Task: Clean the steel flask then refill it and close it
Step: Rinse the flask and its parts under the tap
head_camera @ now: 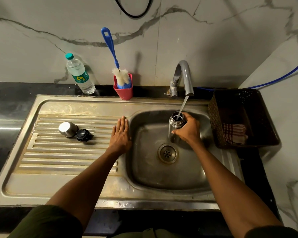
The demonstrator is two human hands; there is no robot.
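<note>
My right hand grips the steel flask upright inside the sink basin. Its mouth is uncovered and sits under the tap, whose water stream runs straight into it. My left hand rests flat, fingers straight, on the draining board at the basin's left rim. Further left on the board stand the flask's steel cup and its black stopper, side by side and touching.
A blue-handled bottle brush stands in a red holder behind the sink. A plastic water bottle stands to its left. A dark basket holding a checked cloth sits right of the basin. The drain lies below the flask.
</note>
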